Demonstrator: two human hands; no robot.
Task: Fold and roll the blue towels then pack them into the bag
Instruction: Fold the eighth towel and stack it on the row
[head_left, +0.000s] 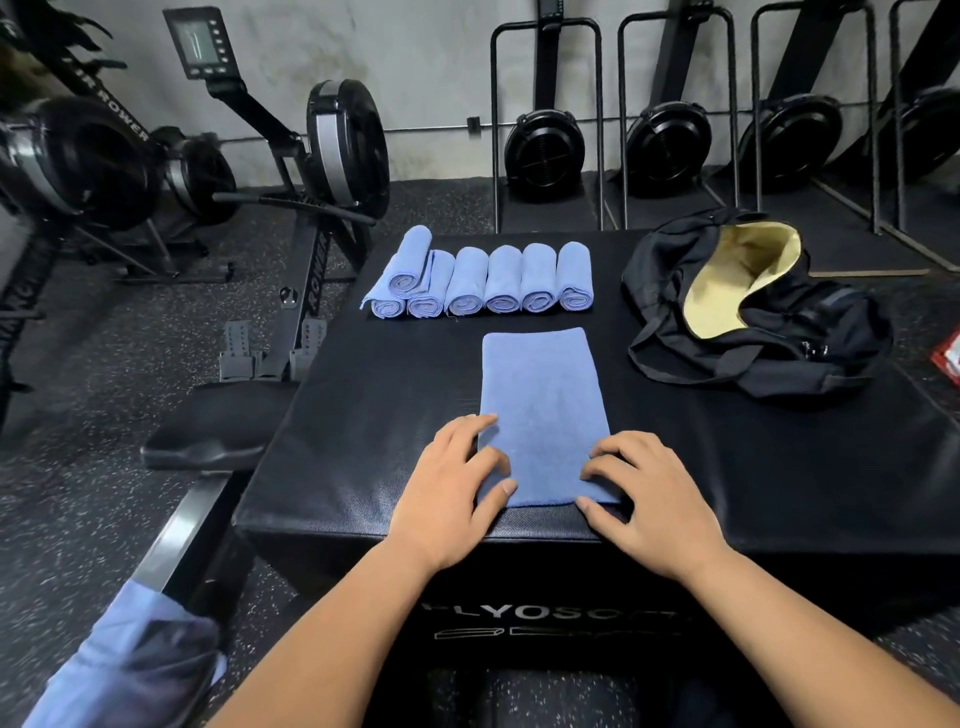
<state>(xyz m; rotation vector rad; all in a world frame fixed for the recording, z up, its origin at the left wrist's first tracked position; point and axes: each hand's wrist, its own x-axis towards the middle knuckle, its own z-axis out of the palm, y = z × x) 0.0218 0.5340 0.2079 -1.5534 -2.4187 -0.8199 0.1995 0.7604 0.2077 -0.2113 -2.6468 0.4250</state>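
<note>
Black box (363, 415): towel (545, 395) lies lengthwise away; left hand (447, 493), right hand (654, 499) press relaxed fingers on its near end.

Folded towel (545, 410): blue, long narrow rectangle, flat on box top (363, 441), short end at edge nearest me. Rolled towels (485, 280): seven blue rolls beyond it, toward my left. Six lie side by side, touching, spiral ends facing me; seventh rests atop two leftmost. Bag (810, 338): black, yellow lining, mouth open, slumped at my right, apart from towels.
</note>
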